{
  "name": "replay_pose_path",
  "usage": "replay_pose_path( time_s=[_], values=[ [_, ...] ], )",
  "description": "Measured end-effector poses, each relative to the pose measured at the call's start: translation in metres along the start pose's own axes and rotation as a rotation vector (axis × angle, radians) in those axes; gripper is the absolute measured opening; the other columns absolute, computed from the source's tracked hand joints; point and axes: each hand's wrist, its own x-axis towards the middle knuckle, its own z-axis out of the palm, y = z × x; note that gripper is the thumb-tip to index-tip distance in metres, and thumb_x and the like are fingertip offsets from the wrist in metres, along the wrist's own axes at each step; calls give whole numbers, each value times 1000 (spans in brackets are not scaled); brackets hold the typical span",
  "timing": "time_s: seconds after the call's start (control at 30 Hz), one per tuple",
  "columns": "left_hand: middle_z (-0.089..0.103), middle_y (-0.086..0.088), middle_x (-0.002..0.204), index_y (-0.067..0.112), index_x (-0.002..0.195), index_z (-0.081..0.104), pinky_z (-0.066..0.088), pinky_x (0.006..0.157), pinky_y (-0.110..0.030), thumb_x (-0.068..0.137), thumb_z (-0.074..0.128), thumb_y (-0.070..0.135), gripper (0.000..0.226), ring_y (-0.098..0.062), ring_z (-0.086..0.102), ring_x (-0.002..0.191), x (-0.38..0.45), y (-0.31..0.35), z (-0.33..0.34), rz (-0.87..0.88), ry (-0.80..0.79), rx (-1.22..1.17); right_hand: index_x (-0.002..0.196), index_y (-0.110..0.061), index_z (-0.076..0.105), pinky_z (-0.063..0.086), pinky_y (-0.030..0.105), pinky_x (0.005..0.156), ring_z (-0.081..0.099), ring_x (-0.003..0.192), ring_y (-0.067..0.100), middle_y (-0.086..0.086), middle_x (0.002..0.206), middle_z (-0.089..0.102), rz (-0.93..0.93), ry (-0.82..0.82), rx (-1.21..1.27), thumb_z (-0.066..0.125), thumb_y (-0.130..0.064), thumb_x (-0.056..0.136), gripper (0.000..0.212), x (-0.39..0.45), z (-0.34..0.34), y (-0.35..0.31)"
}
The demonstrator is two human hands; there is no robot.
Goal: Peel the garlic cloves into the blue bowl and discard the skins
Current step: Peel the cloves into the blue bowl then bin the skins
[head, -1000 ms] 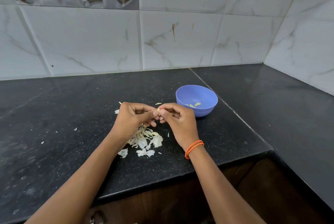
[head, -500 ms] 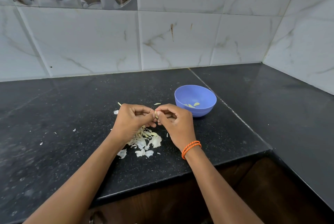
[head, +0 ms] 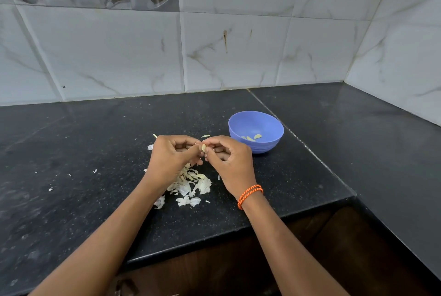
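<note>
- Both hands meet above the black speckled stone countertop [head: 71,152], fingertips together around one small pale garlic clove [head: 204,148].
- Left hand [head: 171,157]: fingers curled inward, thumb and forefinger pinching the clove from its left side.
- Right hand [head: 229,162]: fingers curled, thumb and forefinger pinching the same clove from its right side; an orange braided cord bracelet [head: 250,194] sits on that wrist.
- Clove is held clear of the counter, between the two hands, near the left of the round blue plastic bowl [head: 256,145].
- Bowl stands upright on the counter beside the seam between two slabs; a few pale peeled cloves [head: 253,137] lie at its bottom.
- Heap of papery white garlic skins [head: 191,183] lies on the counter directly under and in front of the hands; smaller flakes [head: 95,171] are scattered further left.
- One stray pale sliver [head: 205,136] rests on the counter just behind the hands.
- White marbled wall tiles [head: 238,57] back the counter.
</note>
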Motion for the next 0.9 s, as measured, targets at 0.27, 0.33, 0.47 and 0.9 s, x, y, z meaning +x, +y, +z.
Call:
replay_pose_path(
  time_s=[0.27, 0.33, 0.47, 0.9],
  values=[
    [81, -7, 82, 9, 91, 85, 67, 75, -54, 95, 80, 6, 7, -34, 79, 73, -1, -3, -1, 55, -9, 124, 96, -9, 81, 66, 36, 72, 77, 80, 15, 0, 93, 78, -48, 34, -103, 80, -6, 91, 5, 0, -1, 1],
    [81, -5, 78, 13, 90, 85, 67, 74, -54, 94, 81, 7, 8, -29, 79, 71, -1, -4, -1, 62, 6, 177, 95, -9, 81, 65, 39, 71, 76, 77, 16, 0, 91, 77, -52, 35, -126, 81, -7, 90, 5, 0, 0, 2],
    [80, -5, 76, 14, 90, 84, 67, 74, -54, 94, 81, 6, 10, -27, 79, 70, -2, -5, 1, 66, 9, 200, 93, -9, 81, 65, 40, 70, 76, 75, 16, 0, 90, 77, -49, 41, -136, 81, -8, 90, 4, -1, 0, 3],
    [78, -8, 72, 11, 87, 83, 67, 74, -52, 95, 79, 3, 12, -30, 77, 67, -2, -5, 5, 47, 37, 170, 96, -5, 81, 66, 43, 74, 78, 79, 18, 1, 89, 79, 18, 12, -11, 80, -4, 92, 4, -3, -3, -3]
  ],
)
